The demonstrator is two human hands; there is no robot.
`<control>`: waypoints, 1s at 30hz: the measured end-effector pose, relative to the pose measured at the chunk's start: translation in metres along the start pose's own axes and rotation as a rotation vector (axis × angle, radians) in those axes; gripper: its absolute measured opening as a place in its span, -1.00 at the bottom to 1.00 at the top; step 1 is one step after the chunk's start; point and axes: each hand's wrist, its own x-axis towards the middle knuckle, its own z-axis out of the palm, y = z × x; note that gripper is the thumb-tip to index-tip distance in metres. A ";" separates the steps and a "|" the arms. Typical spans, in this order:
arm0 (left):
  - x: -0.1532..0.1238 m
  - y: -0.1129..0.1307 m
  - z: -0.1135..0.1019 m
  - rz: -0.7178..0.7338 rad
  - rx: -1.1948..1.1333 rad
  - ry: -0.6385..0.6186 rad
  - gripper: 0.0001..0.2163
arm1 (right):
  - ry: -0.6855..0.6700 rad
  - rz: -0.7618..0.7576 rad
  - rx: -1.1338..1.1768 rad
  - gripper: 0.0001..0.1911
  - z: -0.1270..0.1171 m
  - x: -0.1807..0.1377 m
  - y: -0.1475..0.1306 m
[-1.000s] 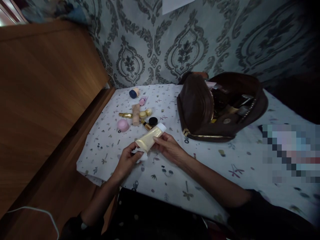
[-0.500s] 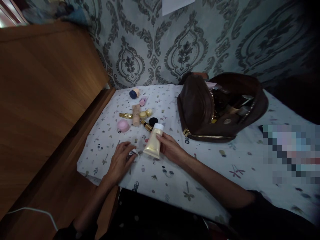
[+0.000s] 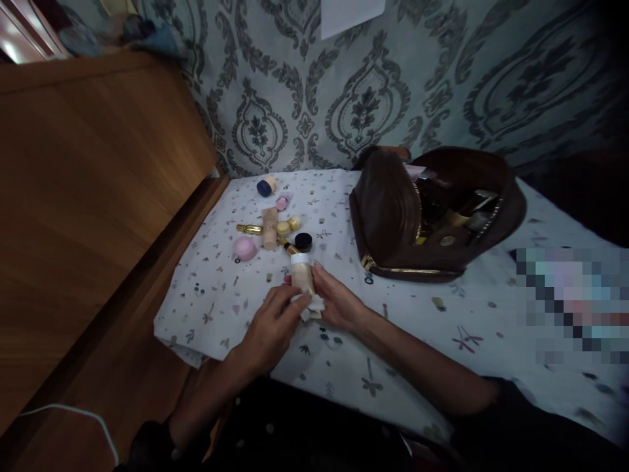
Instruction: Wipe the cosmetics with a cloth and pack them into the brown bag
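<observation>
My right hand (image 3: 339, 298) is closed round a pale yellow squeeze tube (image 3: 301, 274) with a white cap, cap end pointing away from me. Pinched in my left hand (image 3: 275, 324), a crumpled white tissue (image 3: 313, 307) lies against the lower end of the tube. Just beyond the cap are a round black-lidded jar (image 3: 303, 241) and a gold and black lipstick-like tube (image 3: 289, 246). Farther left sit a pink round jar (image 3: 244, 248), a beige tube (image 3: 270, 228), a gold tube (image 3: 249, 229) and small yellow round containers (image 3: 284, 227).
An open brown leather bag (image 3: 393, 210) full of cosmetics stands at the right on the patterned white cloth (image 3: 417, 341). Toward the wall are a dark-blue-lidded jar (image 3: 266, 187) and a small pink item (image 3: 282, 202). A wooden cabinet (image 3: 98, 144) borders the left side.
My left hand has moved right and brought the tissue from beside the tube onto its lower end. The tube has turned more upright in my right hand.
</observation>
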 end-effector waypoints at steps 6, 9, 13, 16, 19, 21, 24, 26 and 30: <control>0.010 -0.019 0.001 -0.028 0.092 0.029 -0.61 | -0.098 -0.062 0.022 -0.53 0.007 -0.002 0.003; 0.017 -0.031 -0.012 -0.100 0.111 0.080 -0.63 | -0.182 -0.052 0.008 -0.35 0.007 -0.004 0.004; 0.019 -0.035 -0.024 -0.184 0.070 0.127 -0.63 | -0.177 -0.051 -0.096 -0.20 0.003 -0.004 0.005; 0.016 -0.026 -0.027 -0.124 0.076 0.144 -0.62 | -0.065 -0.128 -0.215 -0.26 -0.001 0.000 0.007; 0.011 -0.013 -0.023 0.020 0.075 0.074 -0.58 | -0.001 -0.182 -0.353 -0.33 -0.005 0.004 0.008; 0.009 -0.008 -0.020 0.085 0.079 0.006 -0.58 | 0.006 -0.188 -0.439 -0.30 -0.007 0.005 0.007; 0.009 -0.011 -0.019 0.079 0.123 -0.004 -0.61 | 0.000 -0.200 -0.534 -0.31 -0.007 0.003 0.006; 0.011 -0.020 -0.020 0.033 0.160 0.023 -0.62 | -0.009 -0.210 -0.554 -0.33 -0.007 0.002 0.006; 0.012 -0.039 -0.025 -0.072 0.159 0.072 -0.64 | -0.022 -0.231 -0.596 -0.32 -0.010 0.002 0.008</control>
